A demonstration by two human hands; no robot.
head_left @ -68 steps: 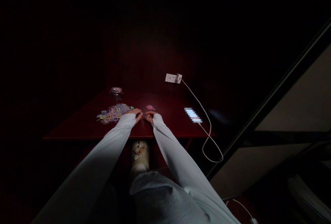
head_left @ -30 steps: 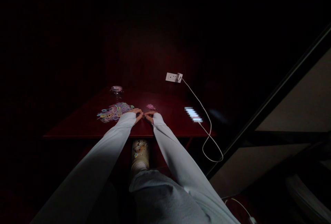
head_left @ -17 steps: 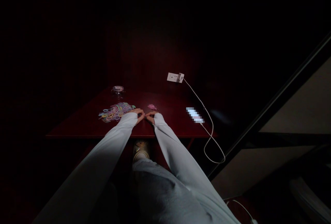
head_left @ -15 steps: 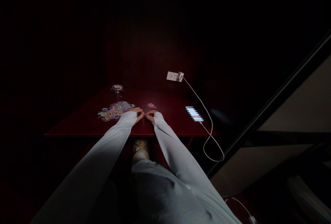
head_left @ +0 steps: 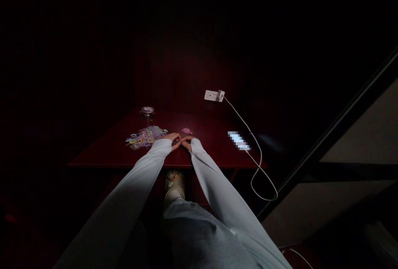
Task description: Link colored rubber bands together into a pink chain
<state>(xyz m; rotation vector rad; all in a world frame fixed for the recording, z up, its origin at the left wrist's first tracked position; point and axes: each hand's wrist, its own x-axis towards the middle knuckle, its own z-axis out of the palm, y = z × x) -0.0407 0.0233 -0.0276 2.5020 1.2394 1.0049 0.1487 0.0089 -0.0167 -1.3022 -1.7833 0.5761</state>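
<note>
My left hand and my right hand rest close together on a dark red table, fingertips pinched and almost touching. Whatever they pinch is too small and dark to make out. A heap of small pastel rubber bands lies just left of my left hand. A small pink clump sits just beyond my right hand. Both arms wear pale long sleeves.
A small clear jar stands at the table's back left. A lit phone lies on the right, its white cable running to a charger in a wall socket. My shoe shows under the table's front edge.
The view has shifted a little, so everything sits slightly further right. My hands stay pinched together at the same spot on the table.
</note>
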